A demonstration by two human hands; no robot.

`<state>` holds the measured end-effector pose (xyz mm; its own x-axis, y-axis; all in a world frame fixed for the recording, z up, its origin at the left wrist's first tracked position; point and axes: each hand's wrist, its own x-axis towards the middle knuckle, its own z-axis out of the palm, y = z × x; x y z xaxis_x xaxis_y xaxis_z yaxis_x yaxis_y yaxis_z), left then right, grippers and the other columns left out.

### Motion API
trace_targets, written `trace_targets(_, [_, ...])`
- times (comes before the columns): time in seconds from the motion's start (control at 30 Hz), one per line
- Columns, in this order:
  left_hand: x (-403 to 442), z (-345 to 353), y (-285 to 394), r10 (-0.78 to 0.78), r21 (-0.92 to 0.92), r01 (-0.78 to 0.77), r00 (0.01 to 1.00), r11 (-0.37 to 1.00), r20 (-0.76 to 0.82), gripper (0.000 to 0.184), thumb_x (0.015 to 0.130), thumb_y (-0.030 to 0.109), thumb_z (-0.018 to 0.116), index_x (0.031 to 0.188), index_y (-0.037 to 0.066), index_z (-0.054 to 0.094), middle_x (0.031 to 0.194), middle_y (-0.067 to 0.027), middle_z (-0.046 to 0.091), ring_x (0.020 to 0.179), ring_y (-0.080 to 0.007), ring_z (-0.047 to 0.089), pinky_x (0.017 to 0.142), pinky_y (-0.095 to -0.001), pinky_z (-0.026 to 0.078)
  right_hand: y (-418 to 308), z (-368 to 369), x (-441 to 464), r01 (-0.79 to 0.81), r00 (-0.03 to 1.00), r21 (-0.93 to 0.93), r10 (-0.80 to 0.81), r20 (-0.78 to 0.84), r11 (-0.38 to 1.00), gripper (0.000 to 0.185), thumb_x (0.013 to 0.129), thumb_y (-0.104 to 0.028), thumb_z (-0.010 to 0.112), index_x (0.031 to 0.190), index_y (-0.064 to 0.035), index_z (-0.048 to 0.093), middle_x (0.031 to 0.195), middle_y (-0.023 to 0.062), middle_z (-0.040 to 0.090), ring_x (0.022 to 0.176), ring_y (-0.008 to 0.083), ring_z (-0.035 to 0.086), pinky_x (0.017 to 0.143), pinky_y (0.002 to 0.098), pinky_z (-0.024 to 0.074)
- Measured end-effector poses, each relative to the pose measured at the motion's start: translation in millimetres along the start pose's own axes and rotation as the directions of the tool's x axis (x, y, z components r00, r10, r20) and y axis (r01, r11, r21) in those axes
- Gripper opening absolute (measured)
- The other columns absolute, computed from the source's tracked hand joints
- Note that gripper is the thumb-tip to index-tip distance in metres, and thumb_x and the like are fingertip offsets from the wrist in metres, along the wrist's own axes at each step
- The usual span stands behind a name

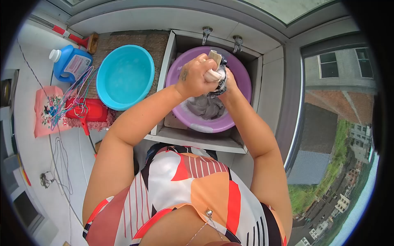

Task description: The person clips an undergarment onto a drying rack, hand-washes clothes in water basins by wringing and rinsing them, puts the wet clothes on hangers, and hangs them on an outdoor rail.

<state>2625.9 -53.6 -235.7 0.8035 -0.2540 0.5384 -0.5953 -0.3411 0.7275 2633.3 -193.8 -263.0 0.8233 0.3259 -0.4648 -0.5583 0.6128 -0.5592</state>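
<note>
Both hands are raised above a purple basin (242,74) in the sink. My left hand (193,78), closed in a fist, grips a bunched wet cloth (223,77) with pale and dark patterned parts. A flat beige end (214,56) sticks up past the fist; whether it is part of the cloth, I cannot tell. My right hand (230,85) is closed on the other side of the same cloth, its fingers mostly hidden. Beneath the hands, a grey cloth (205,107) lies in soapy water in the basin.
The basin sits in a square sink (164,82) below two taps (207,35). To the left are a turquoise basin (125,78) with water, a blue detergent bottle (73,63), wire hangers (76,96), a red mop head (88,110) and a pink bag (44,108). A window (328,123) is on the right.
</note>
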Motion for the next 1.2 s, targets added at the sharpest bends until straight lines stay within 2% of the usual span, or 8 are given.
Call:
trace_targets(0.17, [-23.4, -40.5, -30.2, -0.204, -0.031, 0.202, 0.977, 0.979, -0.065, 0.028, 0.065, 0.011, 0.073, 0.084, 0.006, 0.053, 0.077, -0.0055, 0.055, 0.071, -0.0181, 0.055, 0.06, -0.031, 0.044, 26.7, 28.0, 24.3, -0.065, 0.997, 0.022, 0.066, -0.04, 0.998, 0.028, 0.091, -0.027, 0.049, 0.107, -0.0048, 0.057, 0.099, 0.0125, 0.062, 0.084, 0.0247, 0.064, 0.07, 0.0391, 0.0547])
trace_targets(0.33, [-66.2, -116.8, -61.3, -0.847, -0.693, 0.559, 0.512, 0.455, -0.143, 0.052, 0.08, 0.044, 0.068, 0.103, 0.0, 0.051, 0.093, -0.0076, 0.059, 0.083, -0.0133, 0.059, 0.069, -0.0282, 0.051, 61.6, 97.4, 54.9, -0.119, 0.99, -0.273, 0.136, 0.042, 0.955, 0.031, 0.087, -0.025, 0.055, 0.113, -0.008, 0.056, 0.105, 0.0073, 0.062, 0.098, 0.0208, 0.059, 0.085, 0.0399, 0.0474])
trace_targets(0.5, [-127.0, -215.7, -106.1, -0.949, -0.401, 0.861, 0.305, 0.311, -0.082, 0.056, 0.083, 0.046, 0.062, 0.116, 0.003, 0.046, 0.094, -0.0104, 0.059, 0.088, -0.0229, 0.061, 0.069, -0.0351, 0.051, 133.5, 117.5, 135.6, -0.013, 0.99, -0.75, 0.116, 0.085, 0.661, 0.029, 0.075, -0.019, 0.062, 0.099, -0.0032, 0.064, 0.098, 0.011, 0.064, 0.094, 0.0224, 0.059, 0.08, 0.0333, 0.0458])
trace_targets(0.63, [-188.4, -221.1, -165.9, -0.855, 0.191, 0.943, 0.327, 0.271, -0.402, 0.065, 0.083, 0.045, 0.06, 0.133, 0.01, 0.037, 0.118, -0.0168, 0.05, 0.107, -0.0328, 0.053, 0.085, -0.0449, 0.045, 162.3, 146.6, 141.2, 0.321, 0.857, -0.883, -0.291, 0.425, -0.343, 0.054, 0.073, -0.017, 0.063, 0.121, 0.0009, 0.049, 0.126, 0.0264, 0.047, 0.105, 0.0394, 0.055, 0.085, 0.043, 0.0474])
trace_targets(0.77, [-159.0, -203.5, -130.3, -0.863, 0.536, 0.819, 0.409, 0.204, -0.297, 0.072, 0.081, 0.038, 0.063, 0.143, 0.026, 0.028, 0.15, -0.0141, 0.014, 0.133, -0.0377, 0.024, 0.103, -0.0484, 0.03, 196.4, 164.5, 135.0, 0.421, 0.895, -0.672, 0.161, 0.416, -0.61, 0.069, 0.075, -0.036, 0.067, 0.136, -0.0227, 0.038, 0.147, 0.0176, 0.023, 0.129, 0.0414, 0.032, 0.095, 0.0608, 0.0351])
trace_targets(0.93, [-177.1, -178.4, -167.5, -0.949, 0.784, 0.612, 0.298, 0.108, -0.101, 0.081, 0.079, 0.032, 0.066, 0.145, 0.033, 0.019, 0.154, -0.0095, -0.001, 0.14, -0.0355, 0.001, 0.107, -0.0522, 0.025, 224.9, 141.6, 159.1, 0.403, 0.915, -0.506, 0.34, 0.217, -0.762, 0.063, 0.081, -0.041, 0.059, 0.139, -0.0308, 0.035, 0.152, 0.0129, 0.011, 0.135, 0.0367, 0.023, 0.103, 0.0589, 0.0243])
trace_targets(1.1, [-180.8, -191.0, -189.0, -0.893, 0.698, 0.686, 0.423, 0.207, -0.15, 0.061, 0.074, 0.02, 0.071, 0.129, 0.018, 0.047, 0.145, -0.012, 0.028, 0.124, -0.0354, 0.04, 0.097, -0.0406, 0.041, 246.5, 112.9, 210.7, 0.499, 0.782, -0.481, 0.134, 0.609, -0.721, 0.045, 0.077, -0.021, 0.06, 0.121, -0.0212, 0.052, 0.128, 0.0151, 0.049, 0.119, 0.0344, 0.046, 0.091, 0.0424, 0.0448])
trace_targets(1.2, [-174.5, -219.6, -192.3, -0.906, 0.285, 0.902, 0.383, 0.325, -0.179, 0.049, 0.07, 0.015, 0.073, 0.116, 0.009, 0.056, 0.123, -0.0124, 0.052, 0.105, -0.0311, 0.055, 0.09, -0.0361, 0.045, 197.4, 161.0, 206.6, 0.461, 0.885, -0.727, 0.204, 0.419, -0.509, 0.043, 0.073, -0.01, 0.059, 0.115, -0.0166, 0.058, 0.107, 0.0136, 0.061, 0.094, 0.0319, 0.061, 0.083, 0.0388, 0.0491])
